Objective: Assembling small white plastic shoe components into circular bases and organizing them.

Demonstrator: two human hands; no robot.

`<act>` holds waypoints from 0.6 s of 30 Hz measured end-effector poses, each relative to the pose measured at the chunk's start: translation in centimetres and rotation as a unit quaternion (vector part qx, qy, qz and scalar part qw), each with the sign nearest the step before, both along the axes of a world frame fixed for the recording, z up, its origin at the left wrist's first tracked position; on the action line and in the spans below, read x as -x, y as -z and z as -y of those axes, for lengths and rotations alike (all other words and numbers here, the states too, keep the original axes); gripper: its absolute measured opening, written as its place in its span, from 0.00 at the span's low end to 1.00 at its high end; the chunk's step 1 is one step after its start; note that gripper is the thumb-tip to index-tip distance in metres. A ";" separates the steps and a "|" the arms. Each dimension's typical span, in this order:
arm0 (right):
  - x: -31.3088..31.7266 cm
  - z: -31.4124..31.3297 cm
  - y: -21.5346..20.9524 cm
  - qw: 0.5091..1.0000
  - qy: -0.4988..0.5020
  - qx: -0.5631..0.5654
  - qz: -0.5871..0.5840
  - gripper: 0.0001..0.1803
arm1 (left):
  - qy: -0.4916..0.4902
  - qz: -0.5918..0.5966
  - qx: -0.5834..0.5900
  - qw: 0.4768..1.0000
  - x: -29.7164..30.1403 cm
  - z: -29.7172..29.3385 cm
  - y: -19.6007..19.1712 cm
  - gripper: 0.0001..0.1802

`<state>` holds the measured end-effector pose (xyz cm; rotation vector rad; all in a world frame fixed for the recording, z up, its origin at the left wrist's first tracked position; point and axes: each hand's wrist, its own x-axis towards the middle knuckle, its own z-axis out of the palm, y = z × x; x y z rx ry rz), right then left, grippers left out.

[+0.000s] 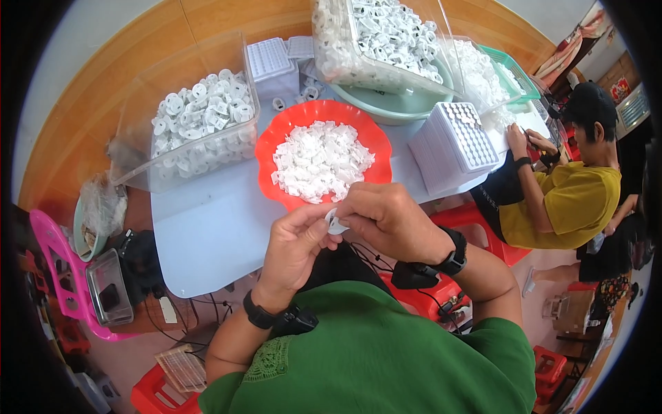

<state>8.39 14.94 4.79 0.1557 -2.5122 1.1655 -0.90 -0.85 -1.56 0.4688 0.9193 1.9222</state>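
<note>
My left hand [295, 247] and my right hand [386, 217] meet just below the red bowl [267, 145], both pinching one small white round plastic part [336, 222] between their fingertips. The bowl holds a heap of small white plastic pieces [321, 160]. Each wrist wears a black band. To the left, a clear bin [138, 124] is filled with white round discs [200, 121]. Both hands hover over the near edge of the pale blue table [207, 228].
A stack of white perforated trays [455, 141] stands right of the bowl. Clear bins of white parts [383, 34] and a green basin [393, 103] sit behind. A person in a yellow shirt [558, 200] works at the right. A pink chair [58, 269] is at the left, red stools below.
</note>
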 end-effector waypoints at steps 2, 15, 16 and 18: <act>-0.1 0.2 0.0 1.000 0.005 -0.012 -0.009 0.04 | -0.001 -0.005 0.002 1.000 -0.1 0.0 0.0 0.14; -0.7 1.9 1.2 0.993 0.098 -0.012 -0.060 0.08 | -0.044 -0.066 0.023 0.997 -0.9 0.0 -0.2 0.14; -0.8 2.2 1.3 0.993 0.098 -0.012 -0.061 0.08 | -0.050 -0.080 0.030 0.995 -0.9 0.1 -0.2 0.14; -1.0 2.6 1.6 0.990 0.134 0.048 -0.024 0.10 | -0.056 -0.097 0.031 0.993 -0.9 0.2 -0.2 0.14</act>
